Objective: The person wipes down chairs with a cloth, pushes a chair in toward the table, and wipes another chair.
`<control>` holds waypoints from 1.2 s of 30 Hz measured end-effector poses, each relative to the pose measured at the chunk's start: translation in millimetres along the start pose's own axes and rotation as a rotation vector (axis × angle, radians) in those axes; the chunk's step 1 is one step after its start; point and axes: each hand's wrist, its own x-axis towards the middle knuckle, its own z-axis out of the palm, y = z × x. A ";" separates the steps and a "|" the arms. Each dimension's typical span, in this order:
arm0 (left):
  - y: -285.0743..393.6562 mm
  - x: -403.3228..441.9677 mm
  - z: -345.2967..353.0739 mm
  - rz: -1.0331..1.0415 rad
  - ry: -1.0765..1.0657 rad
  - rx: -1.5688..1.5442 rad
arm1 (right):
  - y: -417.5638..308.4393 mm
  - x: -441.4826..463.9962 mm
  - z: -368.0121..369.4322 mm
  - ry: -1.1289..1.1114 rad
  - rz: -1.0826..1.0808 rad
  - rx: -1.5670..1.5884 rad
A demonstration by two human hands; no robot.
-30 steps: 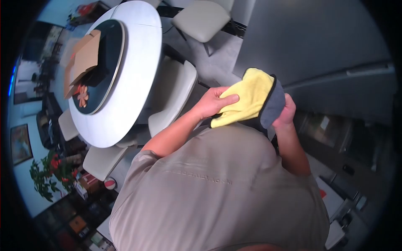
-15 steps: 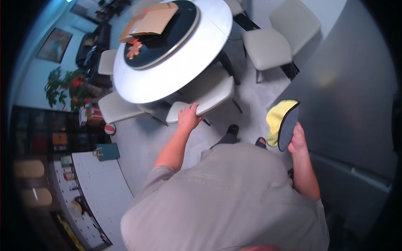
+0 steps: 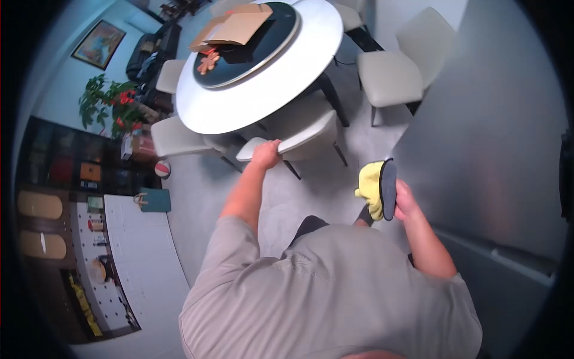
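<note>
My left hand (image 3: 266, 154) grips the top edge of the backrest of a light grey chair (image 3: 311, 134), which stands at the near side of the round white table. On the right, my right hand (image 3: 406, 200) holds a yellow and grey cloth (image 3: 378, 188) with black edging. The cloth hangs folded over the floor, beside the large grey panel. Its yellow side faces left and the grey side is against my fingers.
The round table (image 3: 239, 112) carries a dark turntable (image 3: 272, 51) with an open cardboard box (image 3: 239, 27). Another chair (image 3: 391, 78) stands right of it. A grey panel (image 3: 478, 149) rises at right. A green bag (image 3: 156, 200) and a ball (image 3: 162, 169) are at left.
My left hand has let go of the cloth and closed on the chair's backrest. The cloth now hangs from my right hand alone. The view has turned, showing more floor and the left counter.
</note>
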 end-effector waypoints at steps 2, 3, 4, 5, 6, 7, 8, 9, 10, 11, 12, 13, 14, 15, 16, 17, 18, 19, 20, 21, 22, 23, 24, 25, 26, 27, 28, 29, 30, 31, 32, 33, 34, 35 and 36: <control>-1.7 0.3 -4.5 0.034 -0.041 0.042 | -1.3 -10.5 -5.7 0.004 -0.018 0.035; -4.7 -5.8 -4.8 0.058 -0.047 0.057 | -2.0 -18.8 -7.6 0.051 -0.043 0.024; -11.0 -13.6 -5.9 0.085 -0.057 0.056 | -3.1 -25.6 -8.5 0.096 -0.068 0.011; -19.8 -28.4 -6.5 0.118 -0.054 0.074 | -1.0 -35.0 -8.4 0.142 -0.090 -0.004; -30.0 -43.9 -6.8 0.147 -0.053 0.088 | 3.0 -44.4 -10.2 0.167 -0.090 -0.001; -40.6 -61.3 -8.2 0.158 -0.076 0.096 | 7.4 -55.2 -13.1 0.215 -0.107 0.012; -51.2 -81.8 -10.8 0.174 -0.091 0.098 | 13.7 -65.7 -14.5 0.261 -0.120 0.025; -62.6 -99.0 -11.7 0.187 -0.101 0.100 | 19.0 -72.3 -13.7 0.300 -0.135 0.036; -76.5 -115.2 -6.9 0.187 -0.112 0.090 | 23.7 -78.4 -11.1 0.300 -0.129 0.043; -90.7 -133.6 -1.0 0.228 -0.065 0.076 | 29.7 -80.9 -9.6 0.310 -0.115 0.041; -104.4 -154.3 7.1 0.266 -0.021 0.062 | 35.5 -81.2 -8.9 0.324 -0.099 0.028; -118.7 -175.7 18.3 0.261 -0.042 0.055 | 42.7 -81.6 -8.7 0.339 -0.081 0.019; -133.1 -194.8 30.5 0.296 -0.023 0.103 | 49.5 -79.0 -9.9 0.322 -0.049 0.012; -140.8 -212.4 37.1 0.334 0.001 0.152 | 51.7 -75.3 -3.1 0.330 -0.038 0.017; -148.7 -234.2 44.6 0.330 -0.013 0.126 | 55.0 -71.4 5.8 0.333 -0.031 0.022; -158.9 -255.3 51.4 0.327 -0.022 0.131 | 57.6 -66.9 16.4 0.341 -0.027 0.027; -168.0 -273.2 58.3 0.333 -0.029 0.134 | 58.8 -61.9 23.6 0.318 -0.026 0.030; -178.4 -292.5 66.5 0.319 -0.013 0.109 | 61.5 -55.3 29.1 0.345 -0.035 0.034; -187.3 -311.8 74.3 0.310 0.001 0.083 | 64.5 -48.7 33.5 0.319 -0.001 0.024; -192.7 -330.0 80.5 0.258 0.023 0.000 | 64.7 -42.3 37.5 0.290 0.032 0.010; -198.0 -351.0 82.8 0.201 0.042 -0.082 | 63.4 -38.2 42.6 0.277 0.046 -0.029; -207.6 -369.3 85.4 0.220 0.023 -0.012 | 60.8 -34.0 49.2 0.258 0.061 -0.071; -218.8 -385.1 88.7 0.236 0.010 0.060 | 56.8 -30.5 57.0 0.255 0.056 -0.104; -231.4 -402.3 95.2 0.228 -0.004 0.077 | 56.0 -27.6 57.6 0.267 0.043 -0.106; -244.0 -419.8 102.2 0.221 -0.016 0.095 | 56.2 -23.9 56.5 0.255 0.066 -0.110; -253.5 -437.0 107.1 0.207 -0.016 0.092 | 55.1 -18.9 53.1 0.241 0.086 -0.115; -260.5 -448.7 110.0 0.193 -0.014 0.087 | 55.8 -14.6 47.8 0.243 0.076 -0.142; -252.2 -459.3 105.6 0.036 0.011 -0.042 | 57.5 -10.9 44.0 0.268 0.087 -0.142; -239.1 -468.3 95.0 -0.122 0.037 -0.175 | 60.2 -5.2 37.2 0.272 0.104 -0.144; -239.2 -476.5 92.0 -0.118 0.038 -0.082 | 57.6 0.9 32.8 0.272 0.121 -0.149; -240.6 -481.2 94.3 -0.121 0.042 0.010 | 51.5 5.0 38.0 0.276 0.136 -0.122; -241.3 -479.6 98.1 -0.121 0.062 -0.001 | 45.4 12.7 43.5 0.275 0.160 -0.096; -242.8 -480.7 99.3 -0.211 -0.009 0.052 | 39.3 22.1 43.1 0.288 0.174 -0.100; -243.5 -484.4 98.8 -0.306 -0.087 0.107 | 36.5 35.8 33.5 0.254 0.199 -0.102; -244.6 -486.6 99.1 -0.320 -0.079 0.103 | 24.9 48.3 35.2 0.221 0.218 -0.101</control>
